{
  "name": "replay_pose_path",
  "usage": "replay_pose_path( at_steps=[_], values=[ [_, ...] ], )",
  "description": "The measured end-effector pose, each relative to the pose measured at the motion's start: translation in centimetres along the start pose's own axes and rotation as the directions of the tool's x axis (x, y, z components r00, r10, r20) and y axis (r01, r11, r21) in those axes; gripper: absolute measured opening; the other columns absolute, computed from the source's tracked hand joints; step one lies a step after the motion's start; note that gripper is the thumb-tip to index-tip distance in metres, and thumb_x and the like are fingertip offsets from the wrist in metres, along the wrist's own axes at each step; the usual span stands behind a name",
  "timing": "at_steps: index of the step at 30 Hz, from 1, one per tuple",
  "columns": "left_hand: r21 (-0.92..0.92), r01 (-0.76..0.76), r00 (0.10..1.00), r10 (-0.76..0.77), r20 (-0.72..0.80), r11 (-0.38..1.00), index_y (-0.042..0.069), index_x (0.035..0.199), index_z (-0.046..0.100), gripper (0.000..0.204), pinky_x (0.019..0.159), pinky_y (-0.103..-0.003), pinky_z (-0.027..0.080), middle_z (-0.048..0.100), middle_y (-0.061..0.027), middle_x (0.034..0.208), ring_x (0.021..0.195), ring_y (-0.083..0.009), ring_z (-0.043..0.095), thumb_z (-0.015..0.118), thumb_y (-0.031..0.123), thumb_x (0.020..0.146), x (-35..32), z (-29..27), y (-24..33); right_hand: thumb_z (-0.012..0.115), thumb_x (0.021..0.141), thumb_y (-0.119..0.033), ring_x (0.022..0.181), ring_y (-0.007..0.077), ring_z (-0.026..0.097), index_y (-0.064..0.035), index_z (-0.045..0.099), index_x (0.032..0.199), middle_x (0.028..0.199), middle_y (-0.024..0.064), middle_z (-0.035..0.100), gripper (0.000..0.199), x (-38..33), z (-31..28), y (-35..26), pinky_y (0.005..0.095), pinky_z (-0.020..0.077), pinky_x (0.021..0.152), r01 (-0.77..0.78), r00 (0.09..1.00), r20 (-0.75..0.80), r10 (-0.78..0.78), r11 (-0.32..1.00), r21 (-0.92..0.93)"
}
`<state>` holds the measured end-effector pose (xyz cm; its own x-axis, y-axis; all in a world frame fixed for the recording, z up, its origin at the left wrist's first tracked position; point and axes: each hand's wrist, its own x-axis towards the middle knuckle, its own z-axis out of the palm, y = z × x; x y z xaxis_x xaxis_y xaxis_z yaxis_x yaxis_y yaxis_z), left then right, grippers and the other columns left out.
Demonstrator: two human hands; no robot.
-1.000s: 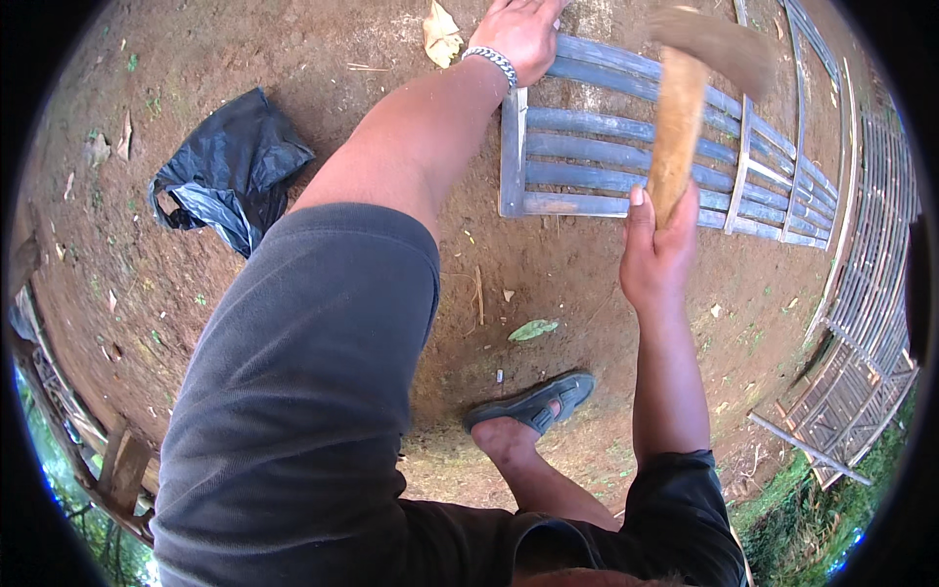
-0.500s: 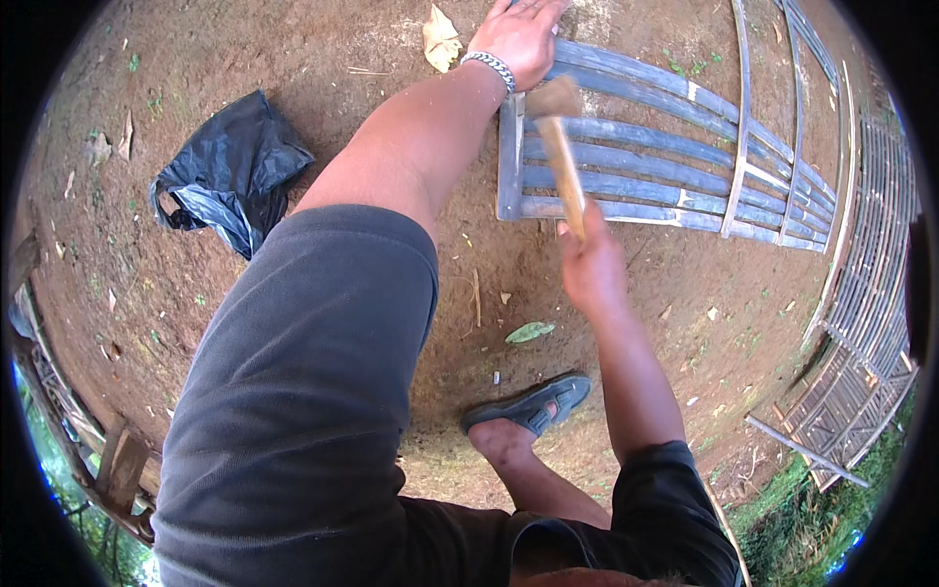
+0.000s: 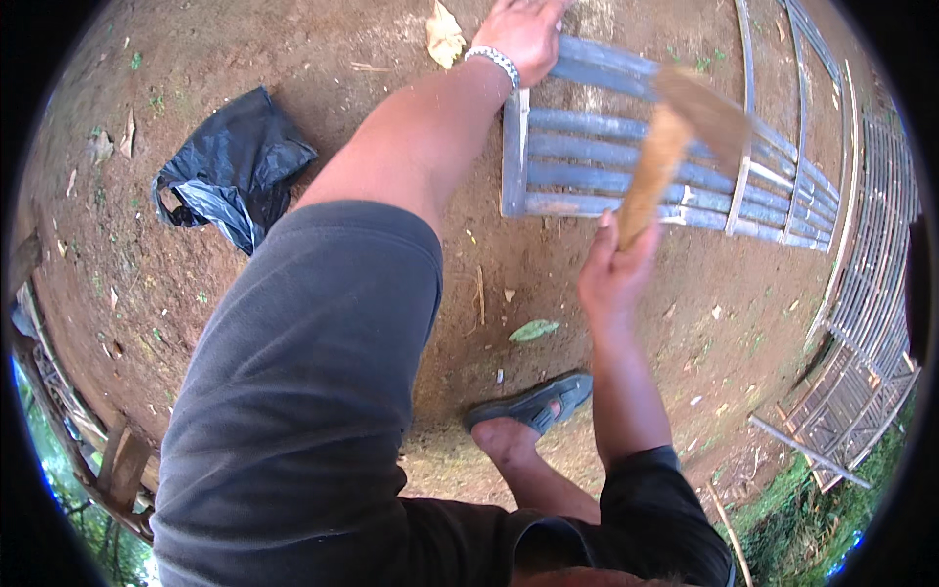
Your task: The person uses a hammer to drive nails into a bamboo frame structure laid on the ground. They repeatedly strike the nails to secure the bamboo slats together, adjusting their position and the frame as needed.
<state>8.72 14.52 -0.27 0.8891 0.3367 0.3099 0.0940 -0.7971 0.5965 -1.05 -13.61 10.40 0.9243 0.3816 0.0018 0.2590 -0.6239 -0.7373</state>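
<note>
A slatted bamboo frame (image 3: 626, 176) lies on the dirt, with long greyish slats and an upright end piece at its left. My left hand (image 3: 523, 41), with a chain bracelet at the wrist, grips the frame's far left corner; its fingertips are cut off by the picture's upper edge. My closed right hand (image 3: 618, 269) holds the wooden handle of a hatchet (image 3: 653, 176). Smeared by motion, the hatchet's broad brown head is raised over the slats, to the right of my left hand.
To the left, a crumpled black plastic bag (image 3: 230, 161) lies on the ground. A dry leaf (image 3: 445, 37) is beside my left wrist, and a green leaf (image 3: 534, 331) lies near my sandalled foot (image 3: 533, 403). Along the right side runs a bamboo slat structure (image 3: 866, 245).
My right hand has swung the hatchet up and to the right, away from the frame's left end. My left hand stays almost where it was.
</note>
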Motion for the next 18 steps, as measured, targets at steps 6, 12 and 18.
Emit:
replay_pose_path(
  at_steps=[6,12,18],
  values=[
    [-0.015,-0.035,0.999,0.035,0.025,0.999,0.004,0.143,0.05,0.048,0.124,-0.053,0.027,0.057,-0.0192,0.146,0.143,-0.032,0.047,0.048,0.011,0.095,0.6,0.5,0.8,0.061,0.102,-0.016,0.07,0.0216,0.06,0.0035,0.044,0.134,0.085,0.0123,0.059,0.041,-2.1,2.7,2.9,0.0369,0.0492,0.062,0.069,0.987,0.159,-0.039,0.98,-0.188],
    [0.018,-0.002,1.0,0.001,0.022,1.0,0.003,0.143,0.048,0.049,0.123,-0.053,0.028,0.057,-0.0211,0.145,0.143,-0.0328,0.047,0.048,0.012,0.095,0.2,0.2,0.1,0.064,0.1,-0.014,0.074,0.03,0.068,0.0062,0.043,0.14,0.088,0.0166,0.065,0.049,-1.5,0.5,0.6,0.0407,0.0543,0.066,0.119,0.993,0.026,-0.119,0.993,-0.005],
    [-0.052,-0.028,0.999,0.029,0.017,0.998,0.003,0.142,0.049,0.048,0.124,-0.053,0.027,0.058,-0.0209,0.144,0.143,-0.0327,0.047,0.047,0.011,0.094,0.4,0.5,1.1,0.062,0.103,-0.014,0.074,0.0177,0.06,0.0051,0.046,0.127,0.097,0.0105,0.058,0.035,-2.9,2.7,2.1,0.032,0.0479,0.056,-0.185,0.916,0.285,0.282,0.928,-0.322]
  ],
)
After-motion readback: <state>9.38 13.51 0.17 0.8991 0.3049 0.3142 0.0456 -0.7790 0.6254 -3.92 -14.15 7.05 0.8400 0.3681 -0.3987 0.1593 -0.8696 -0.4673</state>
